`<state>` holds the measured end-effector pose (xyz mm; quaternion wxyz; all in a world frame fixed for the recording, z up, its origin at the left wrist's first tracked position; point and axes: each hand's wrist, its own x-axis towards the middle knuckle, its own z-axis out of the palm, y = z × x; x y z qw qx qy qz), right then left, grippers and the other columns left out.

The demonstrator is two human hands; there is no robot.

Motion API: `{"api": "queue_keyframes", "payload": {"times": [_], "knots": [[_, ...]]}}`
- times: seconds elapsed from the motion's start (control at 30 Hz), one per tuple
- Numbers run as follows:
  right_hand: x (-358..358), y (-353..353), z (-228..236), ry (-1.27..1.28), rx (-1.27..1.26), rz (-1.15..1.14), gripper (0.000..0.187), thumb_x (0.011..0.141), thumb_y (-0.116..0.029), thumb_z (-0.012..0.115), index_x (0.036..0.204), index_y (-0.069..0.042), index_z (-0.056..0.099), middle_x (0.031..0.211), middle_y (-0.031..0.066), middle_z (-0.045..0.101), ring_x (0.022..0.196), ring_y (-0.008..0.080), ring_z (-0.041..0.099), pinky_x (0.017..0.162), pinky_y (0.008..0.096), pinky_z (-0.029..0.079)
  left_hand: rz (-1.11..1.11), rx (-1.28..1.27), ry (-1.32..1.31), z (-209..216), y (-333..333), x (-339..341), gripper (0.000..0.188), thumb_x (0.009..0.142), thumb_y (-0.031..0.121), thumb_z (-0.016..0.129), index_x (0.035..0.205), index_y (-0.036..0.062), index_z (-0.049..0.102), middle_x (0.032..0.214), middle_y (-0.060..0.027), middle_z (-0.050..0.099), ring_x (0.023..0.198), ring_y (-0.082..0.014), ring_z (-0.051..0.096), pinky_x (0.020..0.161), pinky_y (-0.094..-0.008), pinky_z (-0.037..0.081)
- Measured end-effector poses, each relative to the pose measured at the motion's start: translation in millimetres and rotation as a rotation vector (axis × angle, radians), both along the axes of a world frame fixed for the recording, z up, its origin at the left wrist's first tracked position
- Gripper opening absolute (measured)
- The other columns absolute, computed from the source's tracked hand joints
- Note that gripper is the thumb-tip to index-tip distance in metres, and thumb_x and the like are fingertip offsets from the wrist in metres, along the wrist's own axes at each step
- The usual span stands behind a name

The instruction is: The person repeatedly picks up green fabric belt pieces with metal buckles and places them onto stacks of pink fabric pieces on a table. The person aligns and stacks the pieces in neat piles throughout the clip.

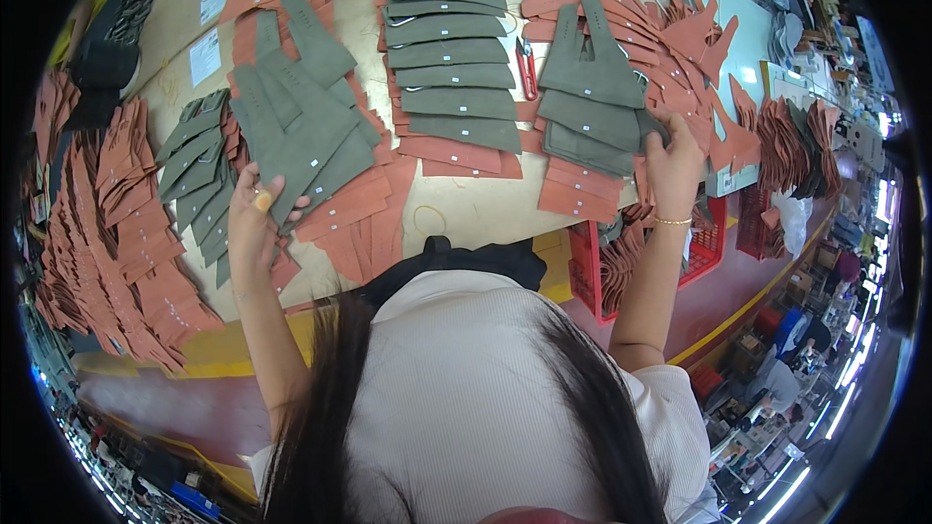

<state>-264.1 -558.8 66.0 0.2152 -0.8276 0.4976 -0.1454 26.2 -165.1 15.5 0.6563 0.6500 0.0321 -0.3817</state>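
At the left of the table, my left hand (254,218), with a yellow cover on one fingertip, pinches the lower edge of a dark green leather piece (316,141). That piece lies fanned over others like it, with strap-like ends. On the right, my right hand (675,160) has its fingers closed at the edge of a stack of dark green leather pieces (587,121); its fingertips are partly hidden. Between the two hands runs a column of overlapping green pieces (451,53) with small white labels. Red-handled thread snips (526,70) rest beside that column.
Orange-brown leather pieces (126,233) pile up along the left. More orange pieces (680,49) spread over the right side. Smaller green pieces (199,175) lie near my left hand. A red crate (587,277) with leather pieces stands below the table edge. Paper sheets (205,56) lie far left.
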Motion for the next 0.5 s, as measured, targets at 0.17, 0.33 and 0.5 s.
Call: {"api": "queue_keyframes", "payload": {"times": [0.17, 0.33, 0.5], "knots": [[6, -9, 29, 0.235, -0.351, -0.004, 0.025, 0.082, -0.012, 0.057, 0.104, -0.007, 0.068, 0.076, 0.0176, 0.066, 0.066, 0.0308, 0.065, 0.063, 0.0411, 0.049, 0.012, 0.04, 0.017, 3, -5, 1, 0.024, 0.093, 0.012, 0.061, 0.112, 0.006, 0.046, 0.094, -0.0092, 0.065, 0.067, -0.0199, 0.068, 0.049, -0.0247, 0.049], [-1, -10, 93, 0.092, -0.392, -0.062, 0.025, 0.087, -0.009, 0.054, 0.109, -0.006, 0.066, 0.082, 0.0182, 0.066, 0.068, 0.029, 0.063, 0.065, 0.0392, 0.049, -0.054, 0.074, 0.038, 4, -1, -2, 0.025, 0.094, 0.014, 0.06, 0.113, 0.0038, 0.047, 0.092, -0.0105, 0.066, 0.065, -0.0185, 0.067, 0.049, -0.0246, 0.049], [47, 32, 113, -0.475, 0.038, 0.241, 0.023, 0.096, -0.007, 0.053, 0.116, 0.0, 0.06, 0.096, 0.0042, 0.063, 0.082, 0.0094, 0.058, 0.068, 0.0238, 0.05, -0.019, 0.059, 0.091, 6, 0, -2, 0.037, 0.101, 0.034, 0.051, 0.115, -0.0004, 0.05, 0.092, -0.0136, 0.067, 0.063, -0.0194, 0.066, 0.049, -0.0269, 0.049]]}}
